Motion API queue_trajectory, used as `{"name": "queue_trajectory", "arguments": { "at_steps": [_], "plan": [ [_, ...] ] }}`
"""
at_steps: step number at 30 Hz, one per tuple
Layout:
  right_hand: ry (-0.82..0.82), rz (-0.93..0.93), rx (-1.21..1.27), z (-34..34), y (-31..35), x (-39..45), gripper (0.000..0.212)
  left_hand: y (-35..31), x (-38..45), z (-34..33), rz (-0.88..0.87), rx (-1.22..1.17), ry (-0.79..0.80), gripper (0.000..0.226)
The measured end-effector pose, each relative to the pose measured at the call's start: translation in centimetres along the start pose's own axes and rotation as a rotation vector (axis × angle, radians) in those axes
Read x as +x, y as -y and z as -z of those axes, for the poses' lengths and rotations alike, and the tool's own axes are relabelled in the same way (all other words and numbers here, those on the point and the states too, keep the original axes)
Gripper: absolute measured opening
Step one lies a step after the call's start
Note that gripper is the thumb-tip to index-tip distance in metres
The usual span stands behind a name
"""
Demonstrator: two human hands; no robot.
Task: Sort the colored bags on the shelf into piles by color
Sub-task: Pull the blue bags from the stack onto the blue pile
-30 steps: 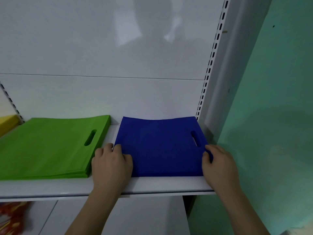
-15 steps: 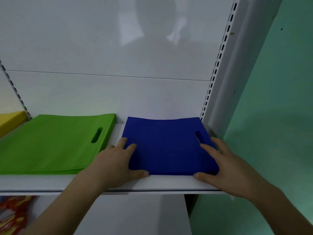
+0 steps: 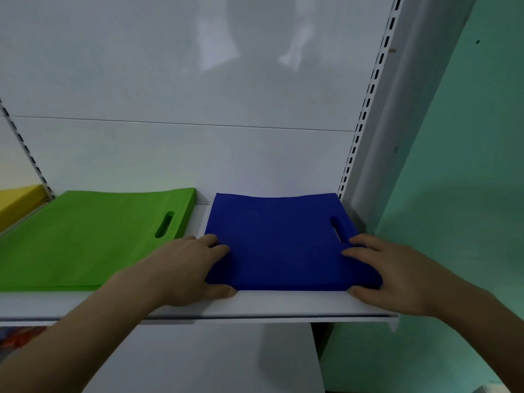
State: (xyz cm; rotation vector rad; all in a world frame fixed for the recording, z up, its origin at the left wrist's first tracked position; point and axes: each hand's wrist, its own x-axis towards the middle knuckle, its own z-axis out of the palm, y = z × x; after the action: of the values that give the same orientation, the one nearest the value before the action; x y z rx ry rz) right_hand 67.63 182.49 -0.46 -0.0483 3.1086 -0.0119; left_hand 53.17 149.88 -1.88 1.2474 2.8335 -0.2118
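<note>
Item 1, blue pile [image 3: 280, 239]: a flat stack of blue bags lying on the white shelf [image 3: 283, 303], at its right end, just beside the slotted upright [image 3: 365, 109]. I see a handle slot [image 3: 338, 228] cut near the stack's right edge. The stack's front edge sits a little back from the shelf lip.

Item 2, left hand [image 3: 187, 268]: I see it on the blue pile's near-left corner, fingers laid over the top surface, thumb along the front edge at shelf level. The corner sits pinched between fingers and thumb.

Item 3, right hand [image 3: 397, 273]: on the near-right corner of the same pile, fingers spread across the top just below the handle slot, thumb tucked against the front edge. It likewise grasps the corner between fingers and thumb.

Item 4, green pile [image 3: 85, 236]: a stack of green bags on the same shelf, left of the blue pile, with a strip of bare shelf between them. Its handle slot [image 3: 164, 224] lies near its right edge. No hand touches it.

Item 5, yellow pile [image 3: 17, 199]: partly visible at the far left, beyond a second slotted upright [image 3: 25, 154]; I cannot tell how many bags it holds.

Item 6, surroundings: white back panel [image 3: 181, 154] behind the piles; pale green wall [image 3: 459, 194] to the right; something red and orange [image 3: 17, 338], blurred, below the shelf at left
</note>
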Motion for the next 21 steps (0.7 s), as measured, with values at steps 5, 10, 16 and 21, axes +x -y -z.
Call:
{"name": "queue_trajectory", "arguments": {
  "at_steps": [5, 10, 16, 21],
  "plan": [
    [0.050, 0.028, -0.039, 0.4, -0.2, 0.2, 0.066, 1.1, 0.3, 0.6, -0.075, -0.035, 0.045, 0.065],
    [0.061, 0.006, -0.029, 0.3, -0.5, -0.2, 0.067, 1.5, 0.3, 0.2, -0.113, -0.001, 0.033, 0.061],
    [-0.197, -0.023, -0.081, 0.4, 1.8, 0.3, 0.090, 1.6, 0.0, -0.1, -0.087, -0.030, 0.030, 0.062],
    [-0.135, 0.114, 0.012, -2.5, 8.7, 5.0, 0.073, 1.1, -0.4, 0.2, -0.047, -0.036, 0.067, 0.063]
  ]
}}
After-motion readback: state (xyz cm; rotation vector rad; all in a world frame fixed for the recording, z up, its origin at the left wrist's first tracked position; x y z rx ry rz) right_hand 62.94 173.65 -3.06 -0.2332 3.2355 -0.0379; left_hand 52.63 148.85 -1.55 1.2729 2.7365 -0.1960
